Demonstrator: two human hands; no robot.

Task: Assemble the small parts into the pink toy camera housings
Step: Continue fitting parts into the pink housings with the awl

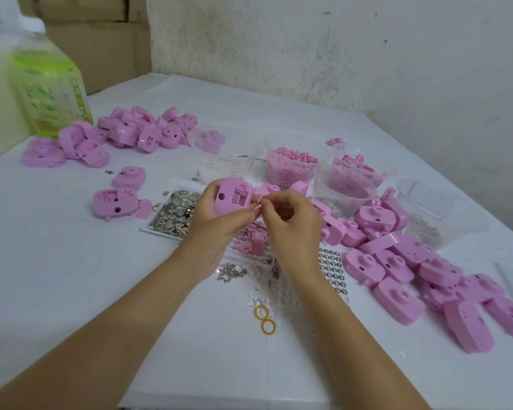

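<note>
Forearms (116,335) are seen nearest, stretched over the white table (57,276). Yellow rings (264,319) and loose screws (231,273) lie beyond. Above these, a pink housing (233,196) is held open side up by the left hand (216,226), whose fingers are curled round its lower edge. A small pink part (258,202) is pinched in the right hand (293,223) at the housing's right edge. The part is best lined up with its seat before it is pressed. The housing should be kept steady and force spared, since so small a piece is easily dropped. Farther off, a tray of metal pieces (175,211), a tub of pink pellets (290,164) and piled housings (412,261) are laid out.
</note>
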